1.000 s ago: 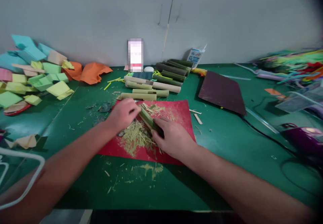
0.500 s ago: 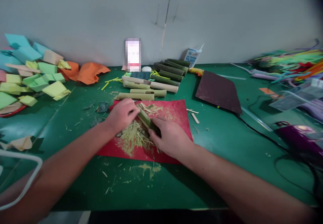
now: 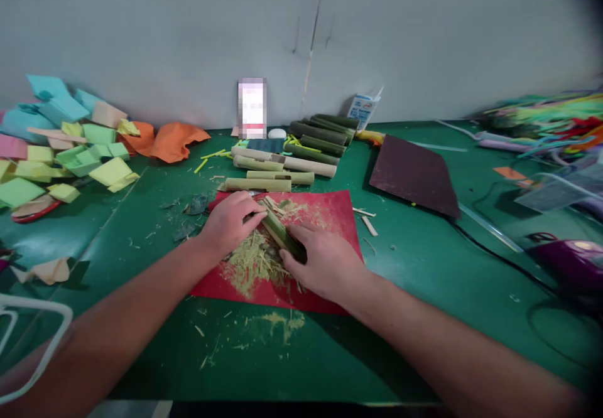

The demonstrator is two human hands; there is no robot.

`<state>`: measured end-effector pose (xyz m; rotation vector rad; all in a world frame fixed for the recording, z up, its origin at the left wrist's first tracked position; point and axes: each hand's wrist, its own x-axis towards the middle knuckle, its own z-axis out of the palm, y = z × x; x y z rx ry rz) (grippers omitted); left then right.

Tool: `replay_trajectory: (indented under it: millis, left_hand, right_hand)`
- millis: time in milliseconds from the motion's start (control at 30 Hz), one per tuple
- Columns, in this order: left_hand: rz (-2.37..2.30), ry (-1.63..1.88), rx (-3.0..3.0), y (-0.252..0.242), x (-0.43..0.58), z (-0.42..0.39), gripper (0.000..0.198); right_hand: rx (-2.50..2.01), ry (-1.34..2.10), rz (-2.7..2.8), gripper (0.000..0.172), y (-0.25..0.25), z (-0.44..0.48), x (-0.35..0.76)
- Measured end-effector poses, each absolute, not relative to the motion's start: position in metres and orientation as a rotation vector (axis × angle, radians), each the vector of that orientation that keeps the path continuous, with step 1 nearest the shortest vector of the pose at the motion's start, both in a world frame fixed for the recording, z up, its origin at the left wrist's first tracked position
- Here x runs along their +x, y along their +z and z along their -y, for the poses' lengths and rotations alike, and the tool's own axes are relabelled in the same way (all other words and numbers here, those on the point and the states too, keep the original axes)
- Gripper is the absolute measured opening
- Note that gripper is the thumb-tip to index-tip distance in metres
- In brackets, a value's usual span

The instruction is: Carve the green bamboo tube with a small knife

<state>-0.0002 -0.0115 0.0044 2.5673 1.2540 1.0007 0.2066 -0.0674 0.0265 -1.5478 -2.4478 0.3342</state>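
Observation:
A green bamboo stick (image 3: pixel 279 231) lies slanted on a red sheet (image 3: pixel 336 212) in the middle of the green table. My right hand (image 3: pixel 325 261) is closed around its near end. My left hand (image 3: pixel 230 220) is closed at the stick's far end; whatever it holds there is hidden by the fingers. A heap of pale green shavings (image 3: pixel 252 260) lies on the sheet between and under both hands.
More bamboo pieces (image 3: pixel 282 164) lie in rows behind the red sheet. Coloured paper scraps (image 3: pixel 70 148) are piled at the left, a dark brown sheet (image 3: pixel 414 176) lies at the right, and a purple tool (image 3: pixel 568 261) with a black cable sits at far right.
Both hands stay on the stick with only slight shifts. The view has tilted a little, so everything sits slightly lower in the picture.

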Motion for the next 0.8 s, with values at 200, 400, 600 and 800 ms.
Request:
replay_trajectory:
  millis: [200, 400, 600, 800]
  left_hand:
    - [-1.460, 1.173, 2.031, 0.015, 0.001, 0.011, 0.017]
    - [-1.326, 1.297, 1.298, 0.024, -0.006, 0.010, 0.028]
    - [-1.296, 1.285, 1.281, 0.020, -0.007, 0.012, 0.026]
    - [-1.380, 1.233, 1.435, 0.016, -0.006, 0.012, 0.025]
  right_hand:
    - [-1.630, 0.248, 2.478, 0.038, 0.034, 0.075, 0.205]
    - [-1.647, 0.265, 2.510, 0.023, 0.030, 0.071, 0.205]
    - [-1.662, 0.313, 2.495, 0.022, 0.034, 0.068, 0.206]
    - [-1.636, 0.350, 2.475, 0.020, 0.033, 0.067, 0.206]
